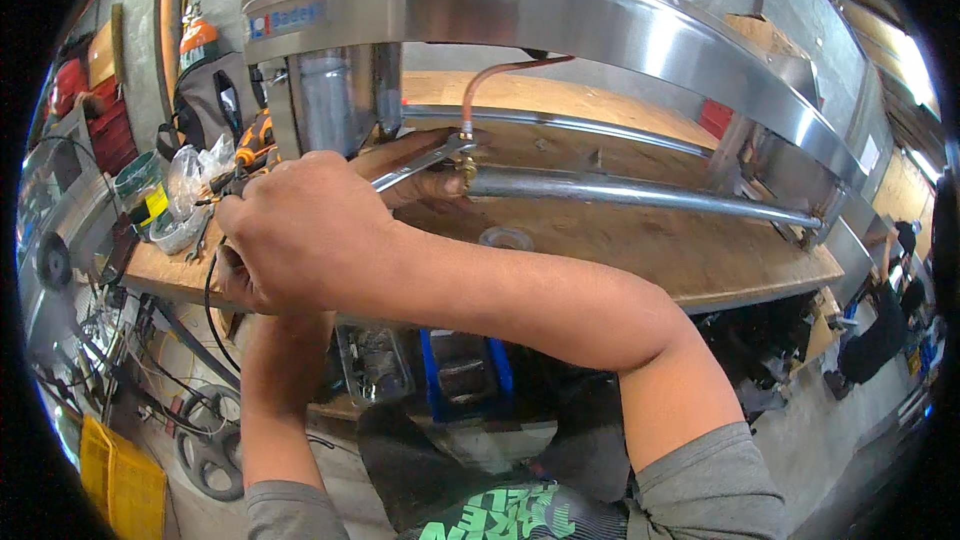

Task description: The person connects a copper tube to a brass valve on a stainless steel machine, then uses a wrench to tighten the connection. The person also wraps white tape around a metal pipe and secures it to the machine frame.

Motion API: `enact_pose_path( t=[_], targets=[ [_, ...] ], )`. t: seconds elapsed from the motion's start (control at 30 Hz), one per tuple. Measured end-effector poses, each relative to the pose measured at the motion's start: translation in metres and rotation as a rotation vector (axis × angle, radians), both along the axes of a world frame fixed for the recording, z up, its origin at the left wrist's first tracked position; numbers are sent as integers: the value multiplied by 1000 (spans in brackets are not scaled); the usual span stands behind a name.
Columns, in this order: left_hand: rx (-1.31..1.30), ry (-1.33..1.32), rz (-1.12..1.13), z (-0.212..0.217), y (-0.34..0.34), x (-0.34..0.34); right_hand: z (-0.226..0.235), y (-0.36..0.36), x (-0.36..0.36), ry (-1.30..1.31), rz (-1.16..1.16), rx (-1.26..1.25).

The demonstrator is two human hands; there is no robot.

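Note:
My right forearm crosses in front of my left arm. My right hand (305,225) is closed in a fist round the handle end of a steel wrench (415,162), mostly hidden by the fingers. The wrench's jaw sits on a fitting at the lower end of a bent copper tube (470,95). Behind the wrench, my left hand (428,186) grips a brass fitting (468,172) at the left end of a grey metal pipe (620,187). The tube hangs from under a stainless steel frame (560,5).
The frame stands on a wooden workbench (600,250). A clear round piece (506,238) lies beneath the pipe. At left are an orange power tool (256,138), plastic bags and a green container (140,185). Below are a blue-edged bin (428,380) and a yellow crate (122,480). Another person (880,330) is far right.

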State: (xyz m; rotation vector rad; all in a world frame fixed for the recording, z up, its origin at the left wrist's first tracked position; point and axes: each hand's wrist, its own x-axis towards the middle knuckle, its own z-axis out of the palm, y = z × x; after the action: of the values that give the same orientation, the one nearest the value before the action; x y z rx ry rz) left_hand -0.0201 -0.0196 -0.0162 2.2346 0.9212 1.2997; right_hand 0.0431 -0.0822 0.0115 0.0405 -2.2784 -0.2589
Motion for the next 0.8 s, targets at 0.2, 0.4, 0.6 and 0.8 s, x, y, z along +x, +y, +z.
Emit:
enact_pose_path(
  t=[0.2, 0.4, 0.6, 0.8],
  targets=[
    [263, 93, 202, -7, 1, -10, 4, -10, 10, -146, -69, -66],
    [679, 136, 353, -15, -34, -19, 9, -37, 48, 93, -29, 55],
    [940, 211, 261, -13, -33, 24, 11, 5, 157, 477, 616, -260],
    [603, 649, 285, -15, -32, 124, -46, 31, 306, 252, -436, -216]
  ],
)
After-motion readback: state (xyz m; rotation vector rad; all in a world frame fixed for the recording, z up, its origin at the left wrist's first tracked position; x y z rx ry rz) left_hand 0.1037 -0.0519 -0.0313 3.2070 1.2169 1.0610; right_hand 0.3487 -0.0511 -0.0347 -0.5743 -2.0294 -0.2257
